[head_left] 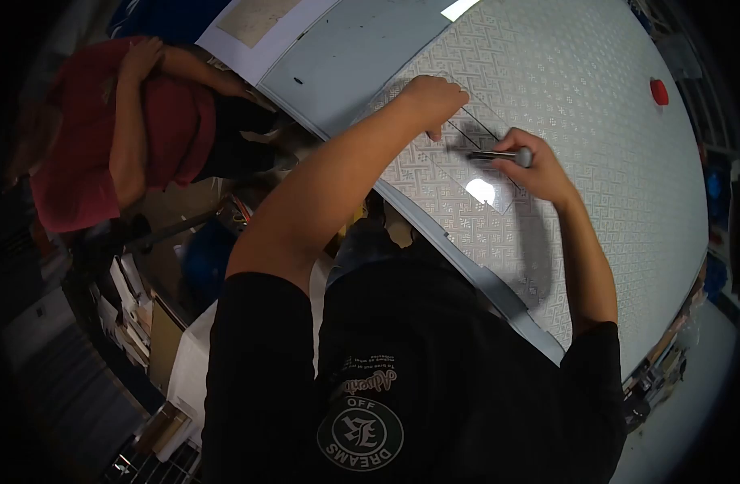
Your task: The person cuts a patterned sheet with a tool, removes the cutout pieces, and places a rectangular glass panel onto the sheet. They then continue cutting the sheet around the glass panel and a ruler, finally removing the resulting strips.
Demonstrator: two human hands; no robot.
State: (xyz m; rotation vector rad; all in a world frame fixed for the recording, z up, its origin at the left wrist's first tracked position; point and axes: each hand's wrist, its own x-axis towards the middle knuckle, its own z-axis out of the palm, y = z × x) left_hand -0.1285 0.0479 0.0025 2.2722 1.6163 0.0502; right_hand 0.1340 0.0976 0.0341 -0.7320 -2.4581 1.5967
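Note:
My right hand [531, 165] is closed around a dark metallic tool [499, 156], which lies across a clear, shiny sheet [487, 198] on the patterned table covering [604, 173]. Dark straight lines run along the sheet between my hands. Near the sheet's far left end rests my left hand [434, 101], its fingers curled down; whatever lies beneath them is hidden.
A red round object [658, 92] sits on the table's right side. Beyond my left hand is a grey panel [329, 60] with a small dark item. At the left stands a person in a red shirt [164, 121], arms folded. Papers and boards [136, 323] lie lower left.

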